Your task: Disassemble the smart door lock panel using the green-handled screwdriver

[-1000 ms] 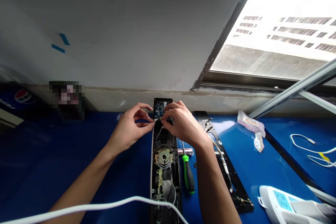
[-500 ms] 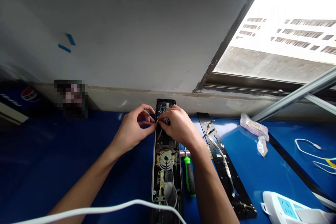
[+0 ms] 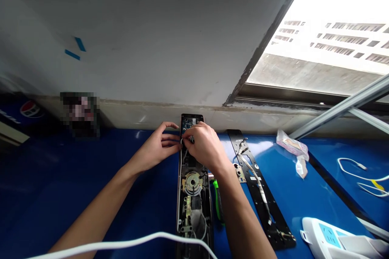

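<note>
A long, narrow door-lock housing (image 3: pixel 179 210) lies open in front of me, its insides showing. At its far end sits a circuit board (image 3: pixel 187 124), partly covered by my right hand (image 3: pixel 205 145). That hand is closed in a pinch on a thin wire (image 3: pixel 181 157) just below the board. My left hand (image 3: pixel 153 149) is at the housing's left edge with its fingers stretched and apart, the fingertips beside the wire. The exact end of the wire is hidden by the fingers. A green-and-black screwdriver (image 3: pixel 216 200) lies right of the housing, partly behind my right forearm.
Right of the screwdriver lie a black perforated plate (image 3: pixel 270 210) with a wrapped cable and a small metal plate (image 3: pixel 240 173). Farther right are a plastic bag (image 3: pixel 291 145), a white cable (image 3: pixel 349 173) and a power strip (image 3: pixel 316 230). A white cord (image 3: pixel 127 243) crosses the near foreground.
My left hand's fingers have straightened and spread from their curled pinch. The thin wire now runs along the housing's left side. My right hand stays at nearly the same spot.
</note>
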Tool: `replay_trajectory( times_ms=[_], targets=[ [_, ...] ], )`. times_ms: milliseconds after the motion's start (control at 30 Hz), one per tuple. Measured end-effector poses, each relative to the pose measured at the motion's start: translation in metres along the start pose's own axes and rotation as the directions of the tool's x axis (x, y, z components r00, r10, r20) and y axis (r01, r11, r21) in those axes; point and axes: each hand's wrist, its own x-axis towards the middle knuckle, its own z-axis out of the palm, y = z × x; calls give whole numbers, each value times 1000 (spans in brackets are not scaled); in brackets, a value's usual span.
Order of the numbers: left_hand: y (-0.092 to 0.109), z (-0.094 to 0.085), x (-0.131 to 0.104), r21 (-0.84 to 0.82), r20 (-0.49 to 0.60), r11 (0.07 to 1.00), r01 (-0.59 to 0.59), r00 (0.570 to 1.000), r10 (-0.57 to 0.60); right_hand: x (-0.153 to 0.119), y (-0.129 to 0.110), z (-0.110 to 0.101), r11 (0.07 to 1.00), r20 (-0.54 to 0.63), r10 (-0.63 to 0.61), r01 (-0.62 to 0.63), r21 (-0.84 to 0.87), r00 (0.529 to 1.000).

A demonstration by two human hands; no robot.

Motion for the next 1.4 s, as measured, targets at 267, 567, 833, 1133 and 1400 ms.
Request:
replay_trajectory(
  times_ms=[267, 567, 833, 1133, 1400],
  targets=[
    [4, 0, 1, -9, 3, 1000, 12, 1000, -12, 0, 0, 1, 1000, -4, 17, -17, 2, 1000],
    [4, 0, 1, -18, -1, 1000, 2, 1000, -2, -1, -7, 2, 998, -21, 60, -60, 24, 998],
    [4, 1, 0, -26, 13, 1000, -2, 1000, 2, -1, -12, 5, 983, -47, 165, -160, 94, 985],
    [3, 1, -1, -50, 14, 999, 5, 1000, -4, -2, -10, 5, 954, -14, 232, -225, 198, 973],
    [3, 1, -1, -52, -2, 998, 22, 1000, -23, -1, -15, 3, 946, -15, 260, -252, 203, 965]
  ],
)
